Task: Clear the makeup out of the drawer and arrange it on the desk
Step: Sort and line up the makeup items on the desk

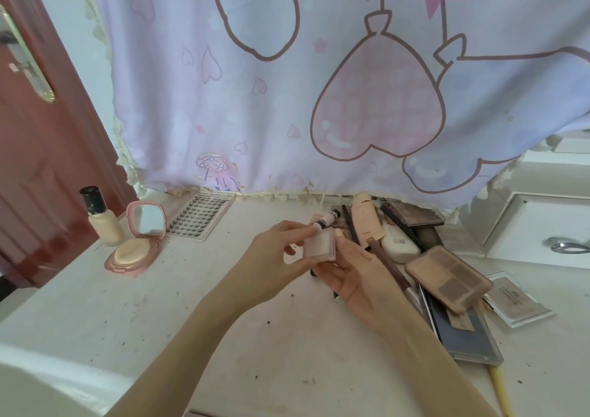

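I take the open pink powder compact (135, 250) as my landmark: it sits at the far left of the desk (159, 321), with the foundation bottle (102, 222) just left of it and the false-lash tray (199, 217) just right of it, the three reading as a row already laid out. To the right of that row, over the middle of the desk, my left hand (274, 257) pinches the near-left edge of a small square translucent case (319, 246), thumb and curled fingers closed on it. My right hand (357, 276) cradles the same case from beneath, palm up, fingers loosely bent round its underside. The case has no marked long axis and lies tilted between the two hands. The left hand is nearer the row, so I judge the placing falls to it. Further right lies the unsorted heap, with a brown eyeshadow palette (448, 278) on top.
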Motion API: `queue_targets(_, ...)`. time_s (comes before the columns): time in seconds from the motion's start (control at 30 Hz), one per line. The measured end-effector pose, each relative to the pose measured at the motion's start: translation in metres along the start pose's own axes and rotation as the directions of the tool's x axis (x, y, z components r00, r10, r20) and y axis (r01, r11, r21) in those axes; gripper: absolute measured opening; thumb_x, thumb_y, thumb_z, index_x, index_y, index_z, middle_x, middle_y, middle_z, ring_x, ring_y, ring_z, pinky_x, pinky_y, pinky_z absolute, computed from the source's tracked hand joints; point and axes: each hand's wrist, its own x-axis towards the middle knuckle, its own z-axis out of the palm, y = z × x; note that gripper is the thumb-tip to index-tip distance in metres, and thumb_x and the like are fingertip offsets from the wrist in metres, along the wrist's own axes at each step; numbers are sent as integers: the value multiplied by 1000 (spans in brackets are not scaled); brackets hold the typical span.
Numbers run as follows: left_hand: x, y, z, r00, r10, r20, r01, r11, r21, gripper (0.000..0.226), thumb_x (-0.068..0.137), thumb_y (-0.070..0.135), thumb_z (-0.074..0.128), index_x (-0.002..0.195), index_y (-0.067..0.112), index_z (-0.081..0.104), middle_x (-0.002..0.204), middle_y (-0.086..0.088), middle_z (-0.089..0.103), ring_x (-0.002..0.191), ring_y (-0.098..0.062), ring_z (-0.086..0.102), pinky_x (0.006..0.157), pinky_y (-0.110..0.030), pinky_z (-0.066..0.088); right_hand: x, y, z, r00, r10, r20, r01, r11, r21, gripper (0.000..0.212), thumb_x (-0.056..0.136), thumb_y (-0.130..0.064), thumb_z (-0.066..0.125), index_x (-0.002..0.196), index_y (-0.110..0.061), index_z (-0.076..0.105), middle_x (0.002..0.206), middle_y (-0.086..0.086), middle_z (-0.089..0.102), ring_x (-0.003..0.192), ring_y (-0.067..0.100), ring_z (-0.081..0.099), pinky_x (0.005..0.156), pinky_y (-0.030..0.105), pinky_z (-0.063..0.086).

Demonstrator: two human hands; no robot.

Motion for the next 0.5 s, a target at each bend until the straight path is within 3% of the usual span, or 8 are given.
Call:
queue_targets(0.1, -2, -2, -2, 999, 40, -22, -40, 999, 26, 34, 85, 20, 66, 118, 24, 63, 122, 18, 57, 96, -1, 56, 86, -10, 41, 0, 2, -2, 996, 32, 89, -37, 997, 60, 52, 54, -31, 88, 98, -8, 74, 103, 15, 70, 89, 21, 69, 74, 28, 56)
queue_targets(0.2, -3, -3, 0, 992, 121, -40, -119, 992, 48, 31, 85, 5, 63, 113, 18, 67, 114, 16, 57, 104, 2, 52, 89, -4, 35, 1, 2, -2, 996, -10, 85, 6, 999, 42, 56, 41, -33, 94, 91, -12, 76, 90, 7, 71, 78, 16, 67, 70, 24, 56)
queue_targets(0.27, -3, -4, 4, 990, 140, -32, -138, 989, 60, 34, 86, -2, 57, 111, 18, 68, 107, 15, 56, 102, 3, 51, 88, -4, 35, 2, 1, -1, 996, -90, 24, 91, 994, -63, 44, 54, -26, 89, 94, -14, 74, 88, 5, 69, 75, 14, 64, 67, 21, 54)
queue_targets(0.3, -4, -3, 5, 993, 112, -28, -111, 993, 48, 35, 88, -1, 53, 111, 20, 68, 105, 14, 57, 100, 3, 53, 85, -4, 35, 1, 2, 0, 987, -156, -23, 149, 969, -195, 34, 66, -17, 81, 99, -16, 71, 91, 3, 70, 77, 13, 64, 68, 19, 52)
queue_targets(0.4, -3, 2, 10, 998, -24, -53, 19, 997, -78, 28, 90, 11, 54, 99, 33, 70, 95, 13, 65, 86, 2, 60, 79, -8, 42, -1, 6, 0, 923, -386, -11, 300, 736, -606, 36, 82, 2, 66, 111, -19, 62, 103, 3, 68, 89, 10, 65, 73, 18, 52)
queue_targets(0.5, -3, 7, 10, 986, -158, -48, 138, 950, -280, 12, 85, 23, 63, 86, 33, 71, 86, 11, 71, 81, 4, 64, 76, -11, 47, -1, 13, -1, 870, -483, 97, 400, 577, -712, 40, 78, -12, 70, 113, -25, 58, 105, -5, 63, 93, 13, 66, 79, 22, 53)
